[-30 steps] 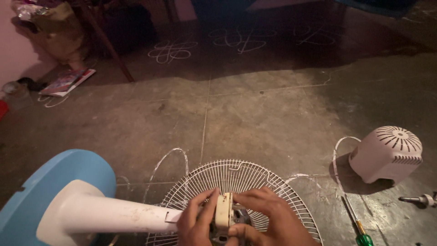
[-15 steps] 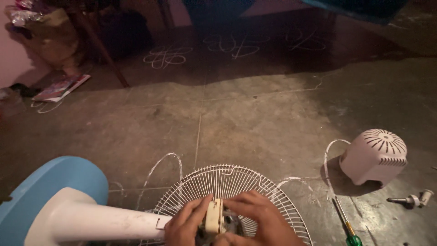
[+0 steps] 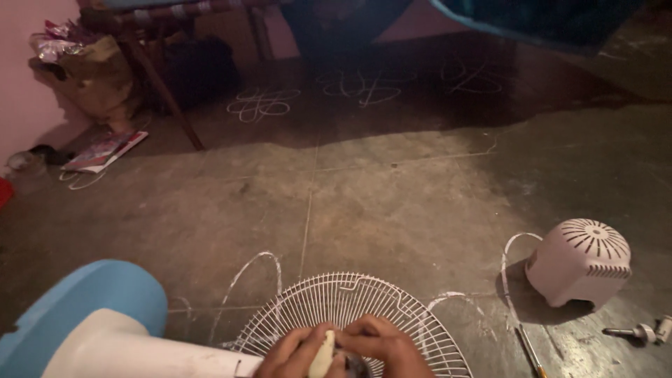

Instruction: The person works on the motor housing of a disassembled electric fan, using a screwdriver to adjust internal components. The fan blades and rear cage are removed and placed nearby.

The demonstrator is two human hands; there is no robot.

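Observation:
At the bottom edge of the head view, my left hand (image 3: pixel 294 357) and my right hand (image 3: pixel 381 346) meet over the hub of a white wire fan grille (image 3: pixel 350 301) lying on the floor. Between the fingers of both hands sits a small cream-coloured part (image 3: pixel 323 353), held at the fan's motor, which is mostly hidden by the hands. The fan's white stand tube (image 3: pixel 140 353) runs off to the left to a blue round base (image 3: pixel 84 301).
A white vented motor cover (image 3: pixel 581 262) lies at the right, a screwdriver (image 3: pixel 528 346) beside it and a small white knob with a shaft (image 3: pixel 640 332) farther right. A magazine (image 3: pixel 105 150), a brown bag (image 3: pixel 87 77) and wooden furniture legs (image 3: pixel 161 87) stand at the back left. Chalk patterns mark the concrete floor.
The view has tilted up, so the hands and grille sit lower in frame. Both hands stay on the cream part at the hub.

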